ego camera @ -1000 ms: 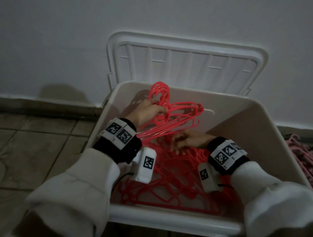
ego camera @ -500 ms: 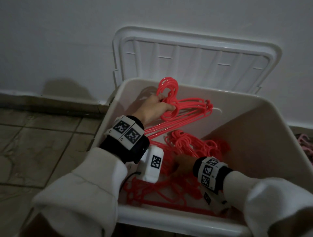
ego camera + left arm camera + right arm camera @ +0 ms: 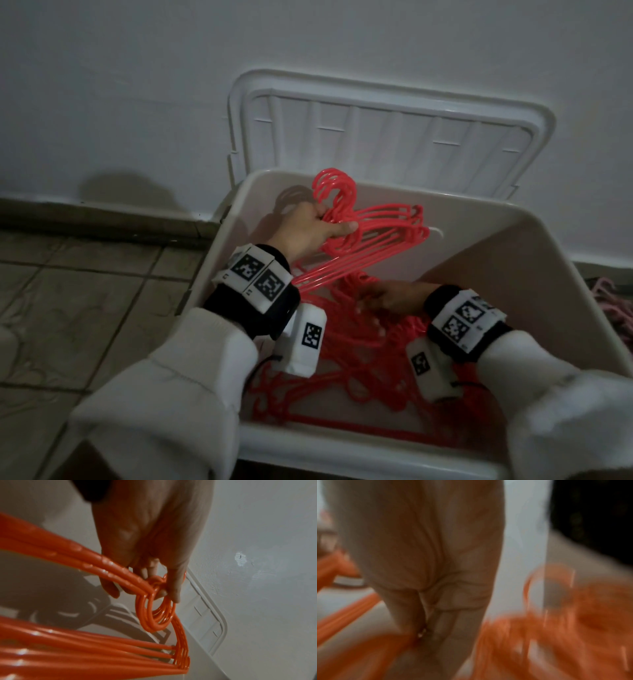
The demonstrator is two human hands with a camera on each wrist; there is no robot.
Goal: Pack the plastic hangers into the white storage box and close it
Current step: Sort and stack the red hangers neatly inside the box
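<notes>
Head view, nearest first: the right hand [image 3: 394, 298] sits low in the white storage box [image 3: 534, 274], at about 4 o'clock from the box's middle, down among the loose red hangers [image 3: 370, 370] piled on the bottom. A second ago it was up at the raised bundle, half a second ago it had dropped deep toward the near wall, and now it has come back a little toward the centre of the pile. Whether it grips anything cannot be told: the head view shows it dim against the tangle, and the right wrist view is smeared by motion. Farther in, at about 11 o'clock, the left hand [image 3: 308, 233] has stayed put, its fingers curled round the necks of a bundle of hangers [image 3: 376, 236] whose hooks stand up near the far wall; the left wrist view shows the fingers [image 3: 175, 586] wrapped about the stacked hooks. Beyond, the lid [image 3: 387, 133] leans open against the wall. It looks as though the right hand is flattening or shifting the pile to make room for the held bundle, so packing is unfinished and closing has yet to come. More pink hangers [image 3: 616, 308] lie outside at 3 o'clock.
</notes>
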